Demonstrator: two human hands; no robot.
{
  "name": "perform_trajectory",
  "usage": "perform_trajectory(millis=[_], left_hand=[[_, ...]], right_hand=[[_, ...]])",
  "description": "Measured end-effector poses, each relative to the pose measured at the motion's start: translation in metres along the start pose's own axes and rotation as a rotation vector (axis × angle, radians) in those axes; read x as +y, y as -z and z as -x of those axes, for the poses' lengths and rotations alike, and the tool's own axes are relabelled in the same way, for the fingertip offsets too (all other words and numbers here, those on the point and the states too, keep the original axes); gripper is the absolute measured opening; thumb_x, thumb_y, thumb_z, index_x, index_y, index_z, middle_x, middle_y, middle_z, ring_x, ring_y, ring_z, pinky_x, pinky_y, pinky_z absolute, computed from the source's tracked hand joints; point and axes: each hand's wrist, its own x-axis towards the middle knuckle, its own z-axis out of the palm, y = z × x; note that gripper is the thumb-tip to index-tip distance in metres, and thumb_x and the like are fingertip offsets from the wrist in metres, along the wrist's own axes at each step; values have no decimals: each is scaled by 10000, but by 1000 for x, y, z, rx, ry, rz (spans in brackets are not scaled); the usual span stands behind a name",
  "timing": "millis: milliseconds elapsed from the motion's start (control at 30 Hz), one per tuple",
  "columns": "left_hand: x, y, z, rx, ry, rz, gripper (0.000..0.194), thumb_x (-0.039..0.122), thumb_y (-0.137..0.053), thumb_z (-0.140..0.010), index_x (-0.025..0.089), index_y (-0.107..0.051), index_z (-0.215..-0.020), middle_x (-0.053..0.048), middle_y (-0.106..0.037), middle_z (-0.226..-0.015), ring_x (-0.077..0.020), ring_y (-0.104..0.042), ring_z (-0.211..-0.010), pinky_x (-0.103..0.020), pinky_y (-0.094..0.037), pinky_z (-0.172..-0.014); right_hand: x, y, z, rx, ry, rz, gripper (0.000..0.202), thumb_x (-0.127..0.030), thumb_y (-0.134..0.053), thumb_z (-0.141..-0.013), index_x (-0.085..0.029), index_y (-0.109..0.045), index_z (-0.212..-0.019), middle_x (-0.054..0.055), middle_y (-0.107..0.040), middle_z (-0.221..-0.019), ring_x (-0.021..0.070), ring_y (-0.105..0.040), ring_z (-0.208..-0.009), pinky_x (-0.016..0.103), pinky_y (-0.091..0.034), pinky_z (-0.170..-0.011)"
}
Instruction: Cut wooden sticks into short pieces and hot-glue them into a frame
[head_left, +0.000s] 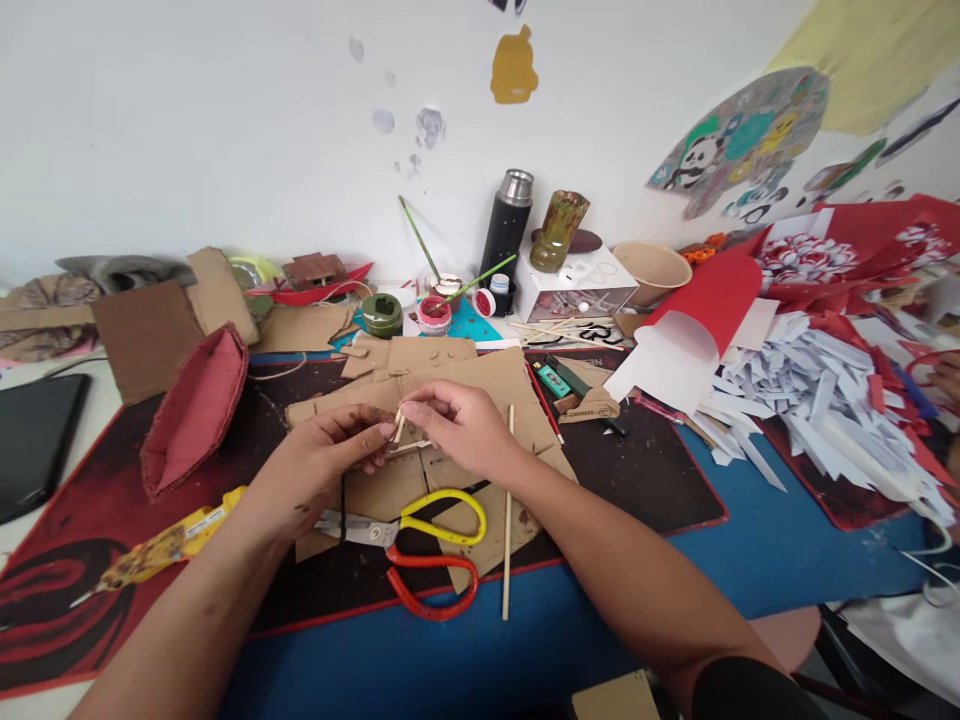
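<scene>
My left hand point(330, 445) and my right hand point(469, 428) meet over a cardboard sheet point(495, 385), fingertips almost touching. Both pinch a short piece of wooden stick point(400, 425), standing nearly upright between them. Another thin pale strip point(412, 447) lies just below the fingers; whether it is held I cannot tell. Scissors point(381, 533) with one yellow and one red handle rest below my hands, their blades partly behind my left wrist. A longer wooden stick point(508, 540) lies right of the scissors, passing beside my right wrist.
A yellow glue gun point(187, 532) and a red-lined cardboard boat shape point(196, 410) are at left. Paint jars point(382, 314), a black flask point(510, 220) and a white box point(577, 285) stand along the wall. Cut paper strips point(810, 380) pile up at right.
</scene>
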Motion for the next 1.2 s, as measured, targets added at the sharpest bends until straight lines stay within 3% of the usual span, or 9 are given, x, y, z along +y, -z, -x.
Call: perform_trajectory(millis=[167, 400, 500, 600, 767, 933, 1033, 1200], left_hand=[[-4, 2, -1, 19, -16, -28, 484, 607, -966, -599, 193, -795, -783, -41, -697, -669, -172, -583, -612, -282, -468, -567], [-9, -1, 0, -32, -85, -174, 525, 591, -936, -667, 214, -797, -1005, -69, -784, -894, -229, -668, -760, -335, -542, -716], [-9, -5, 3, 75, -130, -330, 473, 586, -882, -705, 230, -796, -1004, -74, -814, -950, -269, -704, -839, -343, -536, -754], [-8, -9, 8, 185, -213, -448, 354, 554, -813, -759, 257, -798, -953, -44, -810, -867, -268, -696, -803, -330, -511, -736], [-11, -11, 11, 249, -375, -576, 221, 486, -764, -828, 282, -801, -904, -26, -801, -825, -245, -698, -744, -302, -473, -710], [-16, -10, 11, 303, -462, -722, 222, 477, -707, -885, 282, -811, -902, -40, -796, -807, -249, -711, -734, -297, -439, -693], [-14, -10, 12, 295, -429, -730, 259, 508, -690, -887, 279, -810, -876, -40, -807, -794, -253, -718, -713, -301, -434, -667], [-9, -11, 13, 210, -233, -532, 347, 597, -703, -863, 265, -801, -869, -41, -821, -770, -265, -748, -696, -309, -506, -646]], right_hand=[[1, 0, -1, 25, -2, 125, 327, -488, -708, -996, -167, -774, -1001, -9, -644, -733, 125, -506, -628, 264, -362, -585], [1, -1, -3, 95, 7, -29, 366, -541, -741, -941, -175, -722, -942, -16, -627, -731, 125, -504, -625, 260, -396, -580], [0, -3, -2, 96, -19, -74, 388, -568, -750, -928, -182, -707, -920, -31, -588, -676, 121, -490, -591, 254, -387, -548], [1, -6, -1, 95, -41, -121, 407, -589, -759, -916, -187, -694, -919, -46, -557, -633, 117, -476, -557, 247, -366, -512], [1, -7, -1, 104, -47, -184, 426, -610, -765, -897, -193, -676, -910, -62, -523, -605, 111, -448, -522, 245, -344, -484], [3, -8, 0, 116, -49, -193, 410, -597, -766, -899, -198, -674, -915, -69, -512, -598, 111, -444, -513, 245, -339, -480], [6, -9, 0, 126, -36, -197, 388, -576, -764, -910, -199, -673, -909, -65, -524, -599, 109, -435, -506, 245, -331, -475], [7, -10, 0, 121, -12, -190, 349, -538, -757, -930, -200, -675, -900, -62, -529, -604, 106, -421, -504, 245, -313, -473]])
